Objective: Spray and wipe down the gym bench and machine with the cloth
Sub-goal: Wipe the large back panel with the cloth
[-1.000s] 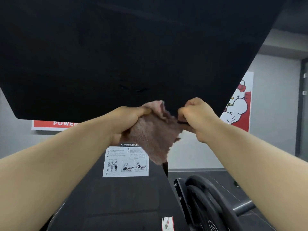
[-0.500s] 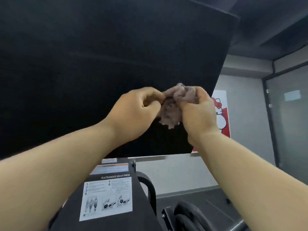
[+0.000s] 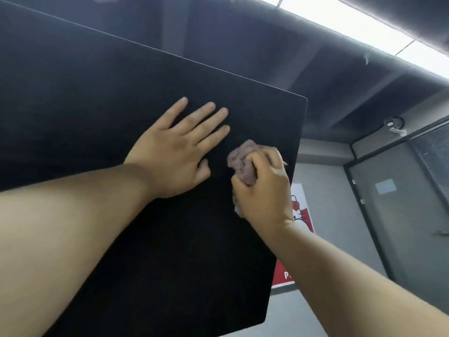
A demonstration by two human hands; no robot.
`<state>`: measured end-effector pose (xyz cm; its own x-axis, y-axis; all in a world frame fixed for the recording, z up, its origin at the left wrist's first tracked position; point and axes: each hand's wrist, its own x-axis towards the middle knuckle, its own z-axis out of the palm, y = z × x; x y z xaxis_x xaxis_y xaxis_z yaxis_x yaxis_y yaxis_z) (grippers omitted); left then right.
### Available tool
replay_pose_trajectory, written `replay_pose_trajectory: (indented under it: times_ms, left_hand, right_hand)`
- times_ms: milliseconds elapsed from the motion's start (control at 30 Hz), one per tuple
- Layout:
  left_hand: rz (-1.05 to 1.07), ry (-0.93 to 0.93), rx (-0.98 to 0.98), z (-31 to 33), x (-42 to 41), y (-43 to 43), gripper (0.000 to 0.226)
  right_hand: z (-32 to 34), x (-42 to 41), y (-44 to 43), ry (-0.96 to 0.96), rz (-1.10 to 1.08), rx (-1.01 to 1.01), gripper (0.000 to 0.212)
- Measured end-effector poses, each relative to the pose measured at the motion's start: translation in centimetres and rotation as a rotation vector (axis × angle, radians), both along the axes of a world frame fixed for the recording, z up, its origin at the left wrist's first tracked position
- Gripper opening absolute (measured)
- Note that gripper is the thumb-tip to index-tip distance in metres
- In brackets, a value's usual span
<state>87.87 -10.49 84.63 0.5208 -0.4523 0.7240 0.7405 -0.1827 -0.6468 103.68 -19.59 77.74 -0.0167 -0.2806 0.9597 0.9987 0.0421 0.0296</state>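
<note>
A large black flat plate of the machine (image 3: 97, 98) fills most of the view, tilted above me. My left hand (image 3: 177, 149) lies flat on it with fingers spread and straight. Just to its right, my right hand (image 3: 263, 190) grips a bunched pinkish-brown cloth (image 3: 243, 161) and holds it against the plate near the plate's right edge. The bench and any spray bottle are out of view.
Behind the plate's right edge hangs a red and white wall poster (image 3: 300, 215). A grey glass door (image 3: 398, 210) stands at the right. Dark ceiling ducts and a bright light strip (image 3: 359, 27) run overhead.
The view has tilted upward. My left hand let go of the cloth and spread flat on the plate; my right hand kept the bunched cloth and brought it against the plate.
</note>
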Motion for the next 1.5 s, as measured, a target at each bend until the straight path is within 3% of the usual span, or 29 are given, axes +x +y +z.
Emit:
replay_pose_trajectory:
  times_ms: [67,167,233,300,367,467,533,567,667,700,800,933,1100,1133,1267,1367,1500]
  left_hand:
    - [-0.046,-0.050,0.051,0.1,1.0,0.7,0.065]
    - [-0.120,-0.061,0.101,0.0,1.0,0.5,0.064]
    - [-0.137,-0.065,0.111,0.0,1.0,0.6,0.063]
    - [-0.150,-0.060,0.121,0.0,1.0,0.7,0.063]
    - [-0.158,-0.062,0.133,0.1,1.1,0.8,0.063]
    - [-0.177,-0.066,0.134,0.0,1.1,0.7,0.063]
    - [-0.195,-0.068,0.131,0.0,1.1,0.6,0.063]
    - [-0.203,-0.068,0.135,0.0,1.2,0.6,0.062]
    - [-0.201,-0.077,0.144,0.0,1.2,0.8,0.062]
    - [-0.204,-0.076,0.145,-0.1,1.3,0.9,0.062]
    - [-0.222,-0.071,0.144,0.1,1.2,0.9,0.063]
    - [-0.255,-0.073,0.141,0.0,1.3,0.9,0.063]
    - [-0.261,-0.068,0.133,-0.2,1.2,0.6,0.061]
    - [-0.258,-0.061,0.133,-0.2,1.3,0.6,0.061]
    - [-0.266,-0.073,0.151,-0.2,1.3,0.9,0.060]
    - [-0.267,-0.064,0.165,0.0,1.4,1.0,0.060]
    - [-0.270,-0.062,0.156,0.0,1.3,1.0,0.060]
  right_hand:
    - [0.5,1.3,-1.5,-0.093,0.040,0.032,0.014]
    - [5.2,2.6,-4.0,0.059,0.123,0.342,0.004]
    - [7.3,3.1,-3.7,0.205,0.049,0.351,0.012]
    - [6.3,3.1,-1.7,0.223,-0.024,0.326,0.007]
    - [3.4,2.5,0.2,0.139,-0.049,0.287,0.010]
    - [-0.8,2.7,1.3,-0.053,-0.072,0.068,0.014]
    - [-1.0,3.1,-0.4,-0.214,-0.111,-0.028,0.015]
    - [0.2,3.4,-1.7,-0.235,-0.145,0.016,0.017]
    - [7.5,3.8,-6.4,0.034,-0.096,0.342,0.017]
    - [9.4,3.7,-7.3,0.131,-0.042,0.359,0.015]
    - [10.7,4.2,-5.5,0.160,-0.053,0.320,0.011]
    - [5.8,4.7,-2.1,0.080,-0.092,0.307,0.008]
    - [-0.6,5.4,-1.8,-0.140,-0.189,-0.110,0.020]
    - [0.1,5.3,-2.9,-0.159,-0.184,-0.105,0.022]
    - [7.7,3.4,-6.3,0.069,-0.046,0.329,0.016]
    - [9.4,3.2,-3.8,0.129,-0.118,0.366,0.012]
    - [5.5,2.6,-0.1,0.060,-0.100,0.311,0.017]
